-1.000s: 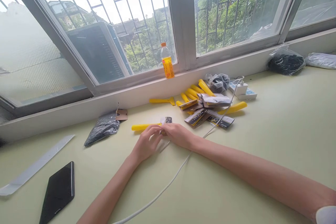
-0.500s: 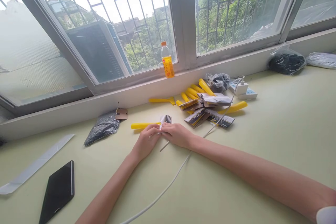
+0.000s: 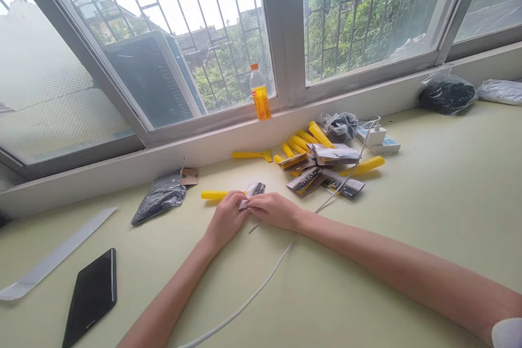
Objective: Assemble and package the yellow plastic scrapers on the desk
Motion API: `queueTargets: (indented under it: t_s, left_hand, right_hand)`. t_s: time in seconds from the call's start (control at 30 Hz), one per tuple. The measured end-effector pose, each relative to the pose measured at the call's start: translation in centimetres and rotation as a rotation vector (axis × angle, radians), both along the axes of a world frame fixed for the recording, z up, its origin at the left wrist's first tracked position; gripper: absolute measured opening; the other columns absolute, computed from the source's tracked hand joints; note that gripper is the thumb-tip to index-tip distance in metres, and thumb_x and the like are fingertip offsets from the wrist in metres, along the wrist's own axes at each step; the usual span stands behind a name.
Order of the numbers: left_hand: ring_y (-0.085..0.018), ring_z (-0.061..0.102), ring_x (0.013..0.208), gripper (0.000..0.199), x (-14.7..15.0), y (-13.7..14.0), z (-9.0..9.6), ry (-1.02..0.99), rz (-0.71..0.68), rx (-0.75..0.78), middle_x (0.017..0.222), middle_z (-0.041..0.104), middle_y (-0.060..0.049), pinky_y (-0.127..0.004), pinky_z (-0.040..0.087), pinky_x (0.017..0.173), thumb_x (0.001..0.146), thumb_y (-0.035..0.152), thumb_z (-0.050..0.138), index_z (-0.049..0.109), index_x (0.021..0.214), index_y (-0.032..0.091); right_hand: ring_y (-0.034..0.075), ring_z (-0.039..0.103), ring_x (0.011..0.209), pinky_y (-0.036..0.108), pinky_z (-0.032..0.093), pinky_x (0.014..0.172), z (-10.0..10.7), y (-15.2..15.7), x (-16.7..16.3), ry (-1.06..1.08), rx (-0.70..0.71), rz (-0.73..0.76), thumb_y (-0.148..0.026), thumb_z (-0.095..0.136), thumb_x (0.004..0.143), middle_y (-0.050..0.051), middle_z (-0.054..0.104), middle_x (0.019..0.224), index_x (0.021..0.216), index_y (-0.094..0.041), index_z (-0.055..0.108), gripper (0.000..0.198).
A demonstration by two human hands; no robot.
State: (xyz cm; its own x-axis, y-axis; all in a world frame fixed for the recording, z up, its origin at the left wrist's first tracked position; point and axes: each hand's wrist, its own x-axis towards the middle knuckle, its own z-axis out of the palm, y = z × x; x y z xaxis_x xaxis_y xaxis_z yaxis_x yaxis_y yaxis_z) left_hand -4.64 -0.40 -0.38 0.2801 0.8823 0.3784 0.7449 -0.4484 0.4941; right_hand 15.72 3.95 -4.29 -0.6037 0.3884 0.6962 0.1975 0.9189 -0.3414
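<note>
My left hand [image 3: 229, 213] and my right hand [image 3: 274, 211] meet over the table. Their fingers are closed, pinching a small pale piece [image 3: 243, 205] between them; its kind is too small to make out. Just behind the fingertips lies a yellow-handled tool [image 3: 214, 195], partly hidden by my left hand. A black-and-white printed card [image 3: 256, 189] covers its right end. A thin grey rod [image 3: 254, 228] sticks out from beneath my right hand; its other end is hidden.
Several yellow-handled tools [image 3: 322, 135] and printed cards [image 3: 345, 185] are heaped at the back. A white cable [image 3: 261, 291] runs under my right forearm. To the left are a phone [image 3: 92, 293], a clear strip [image 3: 61, 253] and a black bag [image 3: 161, 198]. A bottle [image 3: 261, 95] stands on the sill.
My fingers have shifted slightly toward me from the printed card, which shows more now. The small pale piece shows between my fingertips. The yellow-handled tool has moved slightly left.
</note>
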Motion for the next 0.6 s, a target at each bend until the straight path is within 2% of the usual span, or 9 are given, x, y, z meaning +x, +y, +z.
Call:
queueTargets:
  t_s: [0.13,0.3,0.37,0.43,0.53,0.6]
  left_hand:
    - [-0.021,0.062,0.119,0.018,0.1,0.0,0.04,0.051,-0.01,0.036,0.124,0.064,-0.007,-0.04,0.051,0.105,0.092,0.034,0.063,0.068,0.107,0.025]
    - [-0.019,0.061,0.115,0.021,0.19,0.08,-0.09,0.039,-0.003,0.048,0.124,0.062,-0.008,-0.037,0.054,0.098,0.092,0.024,0.056,0.064,0.112,0.024]
    - [-0.018,0.061,0.11,0.024,0.12,0.11,-0.1,0.021,0.002,0.04,0.122,0.062,-0.007,-0.035,0.054,0.094,0.089,0.016,0.054,0.062,0.11,0.024]
    - [-0.017,0.061,0.104,0.03,-0.02,0.16,-0.09,0.013,0.007,0.039,0.12,0.063,-0.006,-0.035,0.053,0.093,0.084,0.01,0.053,0.06,0.11,0.023]
    - [-0.016,0.06,0.1,0.039,-0.27,0.28,-0.11,0.021,-0.005,0.031,0.118,0.065,-0.005,-0.034,0.051,0.091,0.078,0.004,0.051,0.059,0.111,0.023]
    - [-0.016,0.059,0.101,0.043,-0.37,0.36,-0.15,0.023,-0.011,0.028,0.119,0.065,-0.006,-0.034,0.051,0.091,0.076,0.003,0.05,0.059,0.112,0.024]
  right_hand:
    - [0.013,0.06,0.074,0.025,0.044,0.067,0.03,-0.27,-0.09,0.029,0.028,-0.03,-0.015,0.053,0.1,0.005,0.07,0.091,0.087,-0.017,0.069,0.021]
    - [0.018,0.064,0.094,0.031,0.05,0.087,0.58,-0.37,0.05,0.177,0.026,-0.24,-0.022,0.056,0.102,0.008,0.071,0.102,0.089,-0.017,0.07,0.019]
    - [0.018,0.063,0.096,0.031,0.048,0.087,0.74,-0.27,0.19,0.213,-0.025,-0.345,-0.02,0.06,0.099,0.007,0.07,0.098,0.083,-0.017,0.067,0.019]
    - [0.018,0.061,0.091,0.029,0.046,0.079,0.81,-0.2,0.3,0.221,-0.099,-0.425,-0.02,0.061,0.098,0.006,0.068,0.091,0.077,-0.016,0.064,0.022]
    - [0.016,0.057,0.079,0.029,0.041,0.071,0.79,-0.28,0.31,0.162,-0.128,-0.398,-0.022,0.061,0.098,0.005,0.064,0.08,0.071,-0.016,0.061,0.028]
    - [0.016,0.057,0.079,0.031,0.043,0.077,0.74,-0.38,0.2,0.09,-0.071,-0.298,-0.021,0.06,0.098,0.005,0.065,0.08,0.072,-0.016,0.063,0.027]
